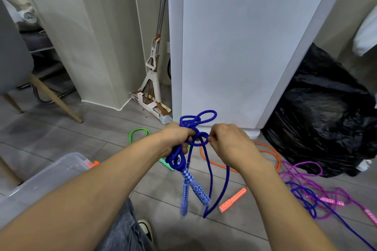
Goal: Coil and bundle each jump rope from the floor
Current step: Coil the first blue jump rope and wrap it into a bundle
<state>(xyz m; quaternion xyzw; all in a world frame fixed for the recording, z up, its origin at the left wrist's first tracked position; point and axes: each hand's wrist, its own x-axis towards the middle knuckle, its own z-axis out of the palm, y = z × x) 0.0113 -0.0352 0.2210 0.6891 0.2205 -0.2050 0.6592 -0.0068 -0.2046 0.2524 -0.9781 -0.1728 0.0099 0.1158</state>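
1. The floor is grey wood-look plank. It runs back to a pale wall column on the left and a tall white cabinet straight ahead.
2. A mop leans in the gap between the column and the cabinet, with its head on the floor.
3. A full black bag sits on the floor right of the cabinet. A grey chair with wooden legs stands far left, and a clear plastic bin lies at lower left, partly behind the left forearm.
4. The blue jump rope is off the floor, held up in front of the cabinet's base.
5. The left grip is closed round the rope's gathered loops. A few loops stick out above the fist, and two patterned handles dangle below it.
6. The right grip pinches one turn of the cord just beside the left. A long slack loop hangs down from there.
7. Still on the floor are a green rope, mostly hidden behind the left wrist, an orange rope with its handle near the hanging loop, and a purple rope tangled with a second blue cord at right.
8. A shoe and a denim leg show at the bottom.
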